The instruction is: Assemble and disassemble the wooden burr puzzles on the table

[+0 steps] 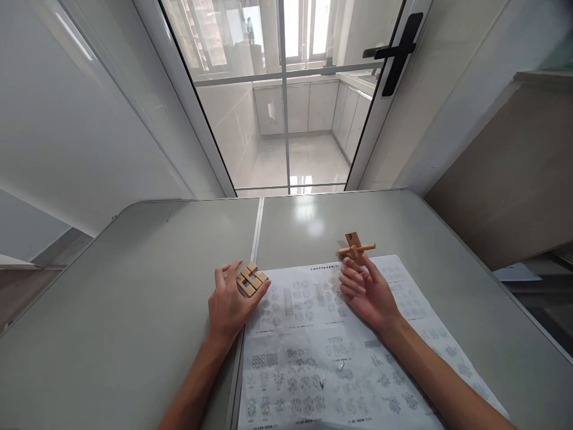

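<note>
My left hand (233,301) is closed around several notched wooden puzzle pieces (252,279), which sit side by side between the thumb and the fingers at the left edge of a printed sheet. Over the sheet's far edge, my right hand (364,289) pinches a small wooden puzzle assembly (354,248) with thumb and forefinger, its other fingers curled in. That assembly has a thin rod lying crosswise and a flat piece with a dark mark standing up behind. Both hands hide parts of what they hold.
The large printed sheet (308,334) shows many small line diagrams and lies under my right forearm. It rests on a grey folding table (134,310) with a metal seam (258,230). Beyond the far edge stands a glass door with a black handle (397,54).
</note>
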A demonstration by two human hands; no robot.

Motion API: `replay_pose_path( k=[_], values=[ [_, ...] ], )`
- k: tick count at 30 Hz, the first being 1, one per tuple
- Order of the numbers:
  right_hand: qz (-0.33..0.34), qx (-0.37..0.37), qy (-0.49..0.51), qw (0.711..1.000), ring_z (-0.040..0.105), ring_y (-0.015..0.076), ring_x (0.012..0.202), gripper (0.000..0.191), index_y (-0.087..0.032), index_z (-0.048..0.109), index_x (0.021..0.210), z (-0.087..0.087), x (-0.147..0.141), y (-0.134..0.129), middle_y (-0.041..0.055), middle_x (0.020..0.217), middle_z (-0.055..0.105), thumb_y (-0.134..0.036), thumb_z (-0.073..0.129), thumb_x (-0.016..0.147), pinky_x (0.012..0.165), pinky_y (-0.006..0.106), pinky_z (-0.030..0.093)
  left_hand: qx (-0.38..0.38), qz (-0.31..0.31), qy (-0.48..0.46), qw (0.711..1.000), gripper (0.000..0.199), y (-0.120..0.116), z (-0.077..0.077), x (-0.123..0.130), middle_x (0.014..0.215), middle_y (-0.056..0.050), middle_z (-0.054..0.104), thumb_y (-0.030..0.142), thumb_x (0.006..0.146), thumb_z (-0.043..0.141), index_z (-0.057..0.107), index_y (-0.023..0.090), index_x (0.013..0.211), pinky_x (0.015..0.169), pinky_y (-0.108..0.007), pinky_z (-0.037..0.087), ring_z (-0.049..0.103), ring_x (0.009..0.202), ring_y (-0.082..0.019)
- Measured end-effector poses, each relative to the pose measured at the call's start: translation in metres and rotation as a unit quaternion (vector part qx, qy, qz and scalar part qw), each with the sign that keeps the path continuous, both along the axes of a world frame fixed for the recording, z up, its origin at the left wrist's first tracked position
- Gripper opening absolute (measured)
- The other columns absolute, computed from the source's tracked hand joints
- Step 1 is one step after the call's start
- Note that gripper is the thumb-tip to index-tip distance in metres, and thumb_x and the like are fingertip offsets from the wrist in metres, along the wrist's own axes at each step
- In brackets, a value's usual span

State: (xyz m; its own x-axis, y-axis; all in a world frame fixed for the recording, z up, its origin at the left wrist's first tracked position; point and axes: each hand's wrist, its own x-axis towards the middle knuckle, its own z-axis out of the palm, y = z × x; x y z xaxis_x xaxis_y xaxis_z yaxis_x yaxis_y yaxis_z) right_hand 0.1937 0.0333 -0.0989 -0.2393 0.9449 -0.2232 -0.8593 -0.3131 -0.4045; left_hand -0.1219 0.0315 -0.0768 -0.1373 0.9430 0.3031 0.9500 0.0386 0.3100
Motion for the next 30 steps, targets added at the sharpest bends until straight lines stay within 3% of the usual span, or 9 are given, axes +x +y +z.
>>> replay_pose_path(
  k=[6, 15, 18, 22, 26, 30],
  values=[
    [-0.012, -0.052, 0.084, 0.995, 0.045, 0.0060, 0.044, 0.019, -0.016, 0.066, 0.116, -0.001, 0.004, 0.003, -0.0088, 0.065, 0.048, -0.034, 0.065, 0.108, 0.041, 0.019, 0.046, 0.082, -0.020, -0.041, 0.996, 0.073, -0.001, 0.004, 0.000, 0.138, -0.018, 0.051, 0.064, 0.089, 0.075, 0.055, 0.019, 0.142, 0.057, -0.036, 0.061, 0.071, 0.089, -0.025],
    [-0.018, -0.045, 0.089, 0.995, 0.048, 0.0042, 0.044, 0.013, -0.018, 0.063, 0.110, -0.008, 0.004, 0.005, -0.0109, 0.064, 0.048, -0.017, 0.073, 0.102, 0.041, 0.015, 0.046, 0.137, -0.177, -0.083, 0.971, 0.037, -0.010, -0.007, 0.010, 0.136, -0.014, 0.049, 0.035, 0.101, 0.067, 0.056, 0.024, 0.134, 0.063, -0.031, 0.064, 0.069, 0.090, -0.017],
    [-0.022, -0.020, 0.033, 0.999, 0.039, 0.0033, 0.042, 0.012, -0.017, 0.064, 0.103, -0.006, 0.001, 0.003, -0.0110, 0.063, 0.045, -0.019, 0.076, 0.100, 0.040, 0.014, 0.042, 0.152, -0.226, -0.071, 0.960, 0.032, -0.011, -0.007, 0.014, 0.135, -0.013, 0.049, 0.029, 0.102, 0.064, 0.055, 0.025, 0.133, 0.071, -0.033, 0.066, 0.070, 0.099, -0.020],
    [0.008, 0.020, -0.118, 0.993, 0.029, 0.0052, 0.043, 0.022, -0.018, 0.069, 0.095, -0.003, -0.008, -0.003, -0.0102, 0.058, 0.039, -0.037, 0.073, 0.103, 0.041, 0.017, 0.036, 0.179, -0.255, -0.067, 0.948, 0.035, -0.013, -0.005, 0.017, 0.129, -0.011, 0.050, 0.018, 0.101, 0.063, 0.052, 0.027, 0.134, 0.092, -0.041, 0.065, 0.068, 0.112, -0.023],
    [0.123, 0.095, -0.275, 0.949, 0.038, 0.0084, 0.045, 0.041, -0.019, 0.062, 0.074, -0.002, -0.016, -0.013, -0.0065, 0.054, 0.044, -0.048, 0.073, 0.100, 0.047, 0.024, 0.036, 0.164, -0.284, -0.064, 0.943, 0.039, -0.017, -0.005, 0.019, 0.125, -0.011, 0.054, 0.019, 0.101, 0.064, 0.050, 0.028, 0.136, 0.094, -0.043, 0.063, 0.064, 0.113, -0.025],
    [0.207, 0.186, -0.347, 0.896, 0.045, 0.0120, 0.050, 0.048, -0.022, 0.053, 0.066, -0.004, -0.017, -0.020, -0.0040, 0.053, 0.049, -0.052, 0.067, 0.101, 0.055, 0.029, 0.040, 0.133, -0.353, -0.095, 0.921, 0.057, -0.020, -0.006, 0.020, 0.135, -0.016, 0.054, 0.032, 0.097, 0.072, 0.043, 0.025, 0.145, 0.103, -0.050, 0.059, 0.062, 0.123, -0.031]
  ],
)
